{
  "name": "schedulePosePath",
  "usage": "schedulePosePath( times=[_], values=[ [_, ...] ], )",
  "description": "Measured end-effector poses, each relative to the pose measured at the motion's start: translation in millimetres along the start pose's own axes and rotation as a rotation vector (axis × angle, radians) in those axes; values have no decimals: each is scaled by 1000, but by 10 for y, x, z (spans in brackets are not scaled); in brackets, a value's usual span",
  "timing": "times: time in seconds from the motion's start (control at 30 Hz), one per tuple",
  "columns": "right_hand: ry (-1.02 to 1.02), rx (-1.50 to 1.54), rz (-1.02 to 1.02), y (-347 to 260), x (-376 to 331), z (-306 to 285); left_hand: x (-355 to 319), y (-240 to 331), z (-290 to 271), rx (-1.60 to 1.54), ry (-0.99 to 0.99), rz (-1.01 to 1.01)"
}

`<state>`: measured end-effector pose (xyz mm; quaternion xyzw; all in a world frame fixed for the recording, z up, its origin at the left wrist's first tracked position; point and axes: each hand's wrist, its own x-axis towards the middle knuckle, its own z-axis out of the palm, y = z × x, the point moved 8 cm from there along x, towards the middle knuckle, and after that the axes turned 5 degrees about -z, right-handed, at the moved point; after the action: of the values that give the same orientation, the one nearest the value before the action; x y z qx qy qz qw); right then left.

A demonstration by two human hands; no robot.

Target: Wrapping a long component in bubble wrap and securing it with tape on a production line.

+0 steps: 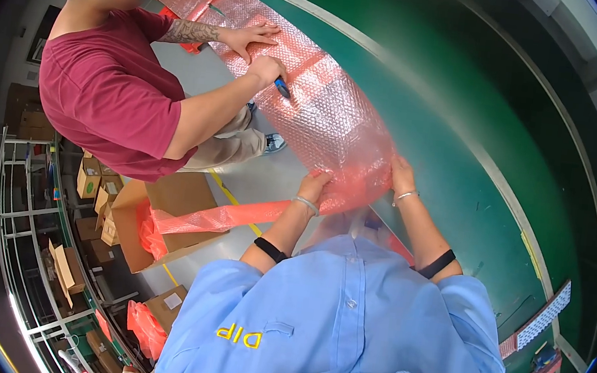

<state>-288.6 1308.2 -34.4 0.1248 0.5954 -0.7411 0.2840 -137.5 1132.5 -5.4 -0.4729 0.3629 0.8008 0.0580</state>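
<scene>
A: Spanning the green counter (462, 176), the long pink bubble-wrap sheet (322, 108) looks light, soft and floppy.

B: The wearer's left hand (313, 186) and right hand (401, 176) each pinch its near edge; the co-worker's hand (264, 70) presses a blue-handled cutter (282, 87) into it.

Knife blade (283, 90) behind co-worker's fist

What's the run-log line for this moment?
left hand: grips bubble wrap edge | right hand: grips same edge | co-worker's hand: cutting
</scene>
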Motion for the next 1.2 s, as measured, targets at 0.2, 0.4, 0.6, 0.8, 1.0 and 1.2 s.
schedulePosePath(
  times=[0.2,0.4,0.6,0.8,1.0,1.2],
  values=[
    [-18,-151,-95,125,131,-143,-55,-109,-24,36,20,-5],
    [-18,-168,-56,87,65,-119,-53,-222,-29,75,-22,-10],
    [-30,-165,-81,-59,-38,-67,-90,-209,-3,59,-15,-5],
    [-45,-156,-54,-5,-28,-84,-124,-226,22,54,0,-4],
    [-56,-178,-125,8,22,-113,-188,-222,77,70,0,-8],
    [-65,-173,-85,0,6,-80,-200,-193,94,70,-17,11]
  ],
)
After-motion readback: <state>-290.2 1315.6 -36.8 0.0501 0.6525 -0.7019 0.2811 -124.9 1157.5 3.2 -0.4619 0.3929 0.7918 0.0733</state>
